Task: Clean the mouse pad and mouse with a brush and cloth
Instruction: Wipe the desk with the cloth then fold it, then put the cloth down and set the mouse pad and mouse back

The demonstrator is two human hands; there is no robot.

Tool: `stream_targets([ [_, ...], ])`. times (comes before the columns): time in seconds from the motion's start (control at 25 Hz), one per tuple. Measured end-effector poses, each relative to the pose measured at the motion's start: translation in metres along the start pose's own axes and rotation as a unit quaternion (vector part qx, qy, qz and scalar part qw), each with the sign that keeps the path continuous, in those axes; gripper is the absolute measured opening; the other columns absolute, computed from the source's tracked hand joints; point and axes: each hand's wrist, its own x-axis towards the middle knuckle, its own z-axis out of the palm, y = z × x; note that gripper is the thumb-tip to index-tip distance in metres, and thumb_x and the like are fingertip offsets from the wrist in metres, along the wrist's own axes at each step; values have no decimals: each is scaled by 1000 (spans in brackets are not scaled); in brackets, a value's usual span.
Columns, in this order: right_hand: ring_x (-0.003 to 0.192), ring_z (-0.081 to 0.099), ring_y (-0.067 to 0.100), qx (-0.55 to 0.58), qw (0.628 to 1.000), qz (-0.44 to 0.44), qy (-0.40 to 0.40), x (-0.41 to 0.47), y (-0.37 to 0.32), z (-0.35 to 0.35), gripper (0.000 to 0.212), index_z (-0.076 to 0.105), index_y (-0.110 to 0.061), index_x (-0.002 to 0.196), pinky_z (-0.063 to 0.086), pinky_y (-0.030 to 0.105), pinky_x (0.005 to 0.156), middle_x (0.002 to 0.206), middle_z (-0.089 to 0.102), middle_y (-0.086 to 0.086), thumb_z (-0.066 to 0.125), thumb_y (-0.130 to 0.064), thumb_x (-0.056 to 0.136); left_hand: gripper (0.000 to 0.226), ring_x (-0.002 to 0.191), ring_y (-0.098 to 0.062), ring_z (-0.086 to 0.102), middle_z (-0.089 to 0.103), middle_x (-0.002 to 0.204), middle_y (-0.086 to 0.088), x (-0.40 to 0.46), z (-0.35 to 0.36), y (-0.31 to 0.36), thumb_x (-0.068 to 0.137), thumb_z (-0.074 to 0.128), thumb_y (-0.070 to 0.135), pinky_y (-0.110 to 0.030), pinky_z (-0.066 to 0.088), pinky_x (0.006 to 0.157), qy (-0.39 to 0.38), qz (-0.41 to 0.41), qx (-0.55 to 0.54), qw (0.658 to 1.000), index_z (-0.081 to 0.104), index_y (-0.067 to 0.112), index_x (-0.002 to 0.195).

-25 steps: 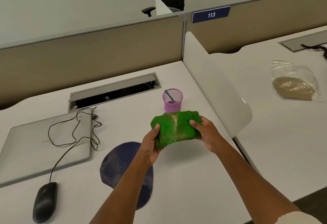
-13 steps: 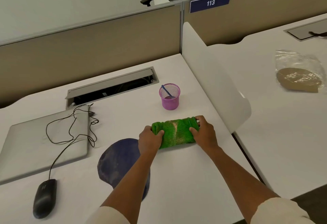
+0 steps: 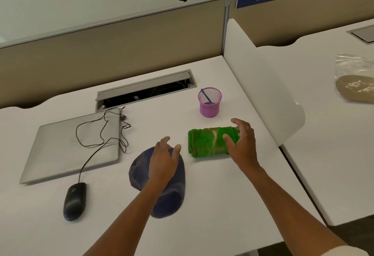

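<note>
A folded green cloth [image 3: 208, 141] lies on the white desk [image 3: 222, 205], just right of the dark blue mouse pad [image 3: 139, 172]. My right hand [image 3: 241, 144] hovers over the cloth's right end with fingers spread, holding nothing. My left hand [image 3: 165, 159] is open above the mouse pad and hides part of it. The black wired mouse [image 3: 74, 200] rests at the near left. A blue-handled brush [image 3: 206, 96] stands in a pink mesh cup [image 3: 209, 103] behind the cloth.
A closed silver laptop [image 3: 60, 148] lies at the left with the mouse cable [image 3: 101, 130] looped over it. An open cable tray [image 3: 145, 92] sits at the back. A white divider [image 3: 261, 85] bounds the desk on the right; a plastic-wrapped tan pad [image 3: 356, 87] lies beyond.
Both hands lowered the green cloth onto the desk and let go of it. My left hand moved left over the mouse pad; my right hand opened above the cloth.
</note>
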Motion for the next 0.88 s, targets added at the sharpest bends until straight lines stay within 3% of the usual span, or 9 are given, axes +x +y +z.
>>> stream_targets([
  [0.16,110,54,17,41,996,-43,-74,-41,-36,35,49,58,-13,125,47,32,97,120,54,-6,74,-7,79,54,129,-21,51,52,144,2,-56,-32,-63,100,56,45,-41,50,101,6,22,27,999,43,23,147],
  [0.28,107,53,9,49,978,-38,-199,-82,-47,62,48,57,-20,127,45,27,95,122,53,-11,73,-16,82,58,134,-23,48,48,150,0,-88,-51,-99,95,66,42,-38,48,103,-6,35,47,998,44,24,146],
  [0.52,133,38,17,-164,901,-117,-384,-144,-49,87,70,49,-24,140,32,31,110,147,43,-7,72,-43,77,78,153,-26,27,31,164,-1,-131,-40,-144,87,63,64,-45,29,122,-74,103,128,984,38,26,151],
  [0.68,136,37,21,-249,877,-162,-378,-156,-53,91,69,53,-21,139,29,32,110,151,41,-4,72,-38,74,70,156,-35,15,23,167,-3,-128,-33,-144,89,70,52,-42,11,124,-87,115,145,979,45,25,148],
  [0.88,134,39,19,-273,875,-166,-365,-159,-58,97,61,55,-19,135,31,30,109,149,44,-3,71,-32,78,57,158,-32,3,11,170,4,-123,-34,-140,94,64,52,-43,13,126,-110,101,121,981,46,34,145],
])
